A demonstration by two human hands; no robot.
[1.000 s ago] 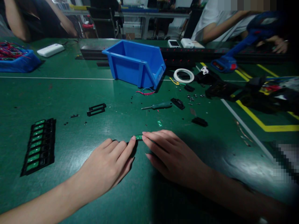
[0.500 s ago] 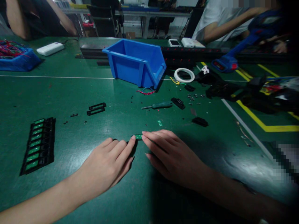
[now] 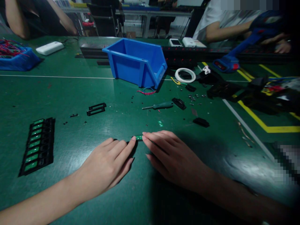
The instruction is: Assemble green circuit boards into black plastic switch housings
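A small green circuit board (image 3: 138, 137), with a dark edge around it, lies on the table between my hands. The index fingertip of my left hand (image 3: 110, 162) presses on its left end, the other fingers bent in beside it. At the right end, the fingertips of my right hand (image 3: 167, 151) press down close together, hiding that end. Just beyond sits another small green piece (image 3: 160, 123). To the left stands a row of black frames with green boards (image 3: 35, 143) in them. Two slim black frames (image 3: 96, 110) lie farther up.
A blue bin (image 3: 133, 65) stands at the back. A screwdriver (image 3: 162, 105), loose screws (image 3: 193, 97), black housings (image 3: 201, 122) and a white tape roll (image 3: 185, 75) are spread beyond my hands. A blue cordless tool (image 3: 226, 64) and two other people are across the table.
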